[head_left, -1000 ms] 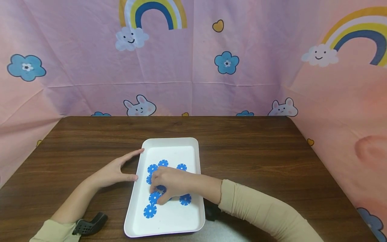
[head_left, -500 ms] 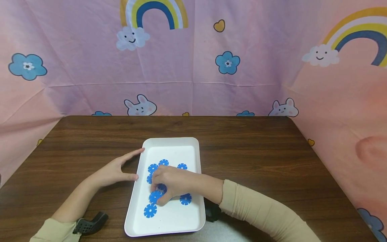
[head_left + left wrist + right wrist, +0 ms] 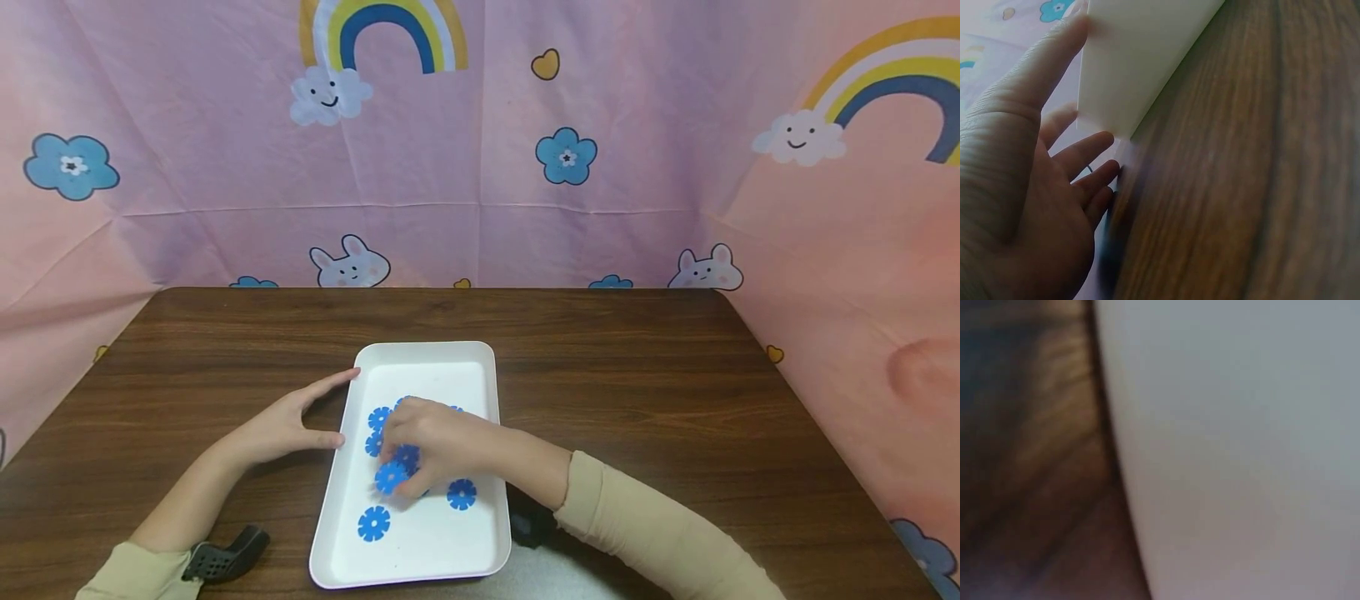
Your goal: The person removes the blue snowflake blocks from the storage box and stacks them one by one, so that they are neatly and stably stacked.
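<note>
A white tray (image 3: 416, 562) lay on the brown table (image 3: 615, 383) with a short end toward the person, so both hands could get to it. The left hand (image 3: 273, 429) had its thumb and pointing finger spread wide. Their tips touched the tray's left edge but did not wrap round it. I think that was to stop the tray from sliding.

The right hand (image 3: 435, 437) was over the middle of the tray with its fingers bent. It looked to be pinching a blue disc (image 3: 390, 477) between thumb and fingers, but the disc was blurry and the right wrist view was too fuzzy to help. Another disc (image 3: 408, 457) was tucked in beside the fingers. A lone disc (image 3: 373, 523) lay flat nearer the person, and a right-side disc (image 3: 461, 494) lay near the tray's right wall. More blue bits peeked out behind the hand.
</note>
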The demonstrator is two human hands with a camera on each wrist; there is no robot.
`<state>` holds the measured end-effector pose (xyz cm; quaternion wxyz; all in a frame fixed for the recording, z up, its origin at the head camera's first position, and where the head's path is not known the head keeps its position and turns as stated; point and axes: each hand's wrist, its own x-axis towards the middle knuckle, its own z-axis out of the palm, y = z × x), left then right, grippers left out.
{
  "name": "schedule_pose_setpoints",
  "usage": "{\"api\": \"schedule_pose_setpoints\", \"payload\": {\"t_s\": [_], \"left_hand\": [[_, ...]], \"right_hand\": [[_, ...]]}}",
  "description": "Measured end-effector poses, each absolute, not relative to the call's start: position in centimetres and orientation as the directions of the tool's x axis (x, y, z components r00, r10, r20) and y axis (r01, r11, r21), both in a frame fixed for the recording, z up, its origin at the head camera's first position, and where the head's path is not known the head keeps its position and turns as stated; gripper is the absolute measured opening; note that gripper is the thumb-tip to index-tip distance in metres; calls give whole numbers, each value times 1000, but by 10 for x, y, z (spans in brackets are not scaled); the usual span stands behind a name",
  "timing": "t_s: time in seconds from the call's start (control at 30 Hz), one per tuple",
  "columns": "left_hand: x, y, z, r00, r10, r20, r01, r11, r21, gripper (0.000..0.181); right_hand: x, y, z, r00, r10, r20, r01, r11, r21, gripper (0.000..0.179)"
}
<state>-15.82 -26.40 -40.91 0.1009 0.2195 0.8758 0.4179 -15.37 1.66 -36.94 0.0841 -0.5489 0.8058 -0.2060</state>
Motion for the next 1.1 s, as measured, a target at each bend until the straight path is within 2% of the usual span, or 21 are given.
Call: {"api": "schedule_pose_setpoints", "payload": {"t_s": [0.23,0.47,0.73,1.1], "left_hand": [[-158,-263,-409,-884,467,8,302,557,774,83],[-158,-263,-409,-885,466,8,300,555,776,83],[-157,-263,-410,-890,455,11,296,560,774,83],[-158,-264,-410,-888,460,18,301,551,779,84]], "right_hand": [[-155,26,-360,-402,-900,171,-853,299,-428,35],[-156,36,-351,-419,-876,238,-855,293,-427,35],[-155,52,-344,-471,-829,302,-837,311,-451,31],[-162,79,-344,-500,-767,402,-847,336,-413,28]]}}
